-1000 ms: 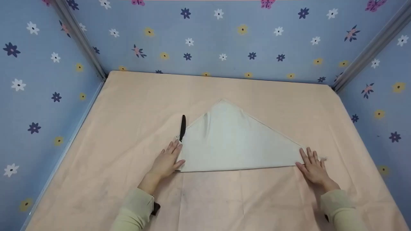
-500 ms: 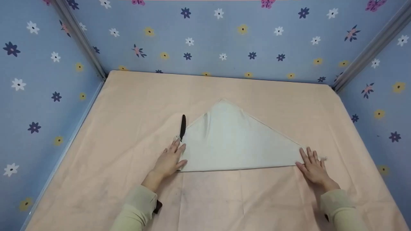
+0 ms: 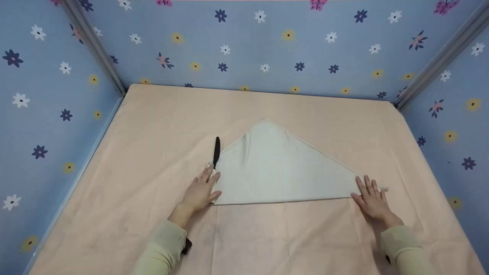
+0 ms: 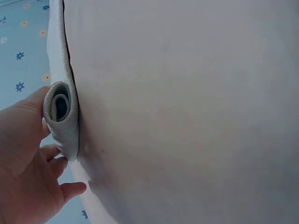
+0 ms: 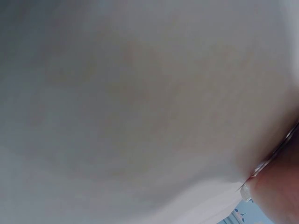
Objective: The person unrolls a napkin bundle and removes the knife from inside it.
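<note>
A pale grey-white cloth [image 3: 275,168] lies folded into a wide shape with a peak at the far side and a straight near edge. At its left end my left hand [image 3: 198,193] rests with fingers extended over the edge. In the left wrist view, that hand [image 4: 28,163] touches a rolled or layered end of the cloth [image 4: 67,133]. A black knife-shaped piece [image 3: 217,151] sticks out from the cloth's left side, just beyond my left fingertips; its lower end is hidden. My right hand [image 3: 373,198] rests with spread fingers on the right end.
A peach sheet [image 3: 324,236] with creases covers the table. Blue flowered panels [image 3: 244,49] rise at the back and both sides, with grey metal posts [image 3: 95,49] at the corners. A small frayed tip [image 3: 384,189] shows beyond my right fingers.
My left hand has shifted slightly right along the cloth's left end, and its fingers have spread a little. The right hand, the cloth and the black piece look unmoved.
</note>
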Demonstrator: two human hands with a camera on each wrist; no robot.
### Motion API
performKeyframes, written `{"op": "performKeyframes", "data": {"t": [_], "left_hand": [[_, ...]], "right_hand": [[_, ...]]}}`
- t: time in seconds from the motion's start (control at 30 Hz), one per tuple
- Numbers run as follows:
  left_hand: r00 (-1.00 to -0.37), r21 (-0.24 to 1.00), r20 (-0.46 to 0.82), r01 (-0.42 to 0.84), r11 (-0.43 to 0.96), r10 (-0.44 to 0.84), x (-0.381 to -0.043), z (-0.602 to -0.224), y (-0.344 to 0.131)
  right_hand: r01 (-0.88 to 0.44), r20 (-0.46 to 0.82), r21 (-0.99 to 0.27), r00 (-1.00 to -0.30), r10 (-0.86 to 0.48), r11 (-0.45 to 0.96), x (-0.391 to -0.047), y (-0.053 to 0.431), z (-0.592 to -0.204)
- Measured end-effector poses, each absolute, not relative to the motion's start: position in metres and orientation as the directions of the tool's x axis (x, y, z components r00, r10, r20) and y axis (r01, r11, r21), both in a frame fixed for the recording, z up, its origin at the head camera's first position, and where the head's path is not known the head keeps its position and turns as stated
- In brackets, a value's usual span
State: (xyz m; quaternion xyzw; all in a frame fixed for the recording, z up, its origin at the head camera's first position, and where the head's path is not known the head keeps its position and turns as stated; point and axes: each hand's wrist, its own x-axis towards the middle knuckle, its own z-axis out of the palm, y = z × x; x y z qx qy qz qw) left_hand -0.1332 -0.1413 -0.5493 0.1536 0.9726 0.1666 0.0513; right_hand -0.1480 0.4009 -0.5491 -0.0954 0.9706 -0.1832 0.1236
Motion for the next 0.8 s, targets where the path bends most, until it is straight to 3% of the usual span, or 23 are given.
{"op": "performKeyframes", "data": {"t": [0.8], "left_hand": [[-0.956,0.372,-0.035,0.258,0.891,0.291,-0.1313,-0.5468,-0.1510]], "right_hand": [[-0.136,-0.195,-0.388,-0.954,-0.226,0.912,-0.1471,0.4004,-0.5481]]}}
